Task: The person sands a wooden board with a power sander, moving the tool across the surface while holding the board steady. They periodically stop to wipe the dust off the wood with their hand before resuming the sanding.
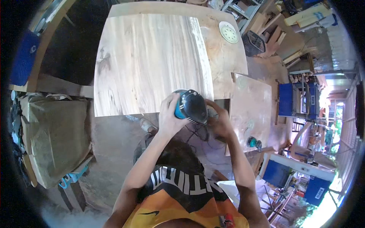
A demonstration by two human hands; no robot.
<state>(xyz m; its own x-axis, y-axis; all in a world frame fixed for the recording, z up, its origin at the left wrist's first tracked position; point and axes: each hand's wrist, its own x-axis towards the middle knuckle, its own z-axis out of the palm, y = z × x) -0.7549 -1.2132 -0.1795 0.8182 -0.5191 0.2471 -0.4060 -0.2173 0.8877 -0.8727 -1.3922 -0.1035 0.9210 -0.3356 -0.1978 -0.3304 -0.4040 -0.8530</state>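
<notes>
A teal and black power sander (192, 106) sits at the near edge of a pale wooden board (148, 60) with streaked grain and a rough light strip along its right side. My left hand (169, 114) grips the sander's left side, fingers over the teal body. On the other side, my right hand (218, 119) is closed around its black rear part; some of those fingers are hidden. A dark cord hangs below the tool. The sander's underside is out of sight.
The board lies on a larger worktable (220, 64). A round sanding disc with holes (228, 32) rests at its far right. A lower plywood table (254, 98) bears a small green and black object (252, 142). A black basket (253, 42) stands beyond; a covered stack (55, 138) is left.
</notes>
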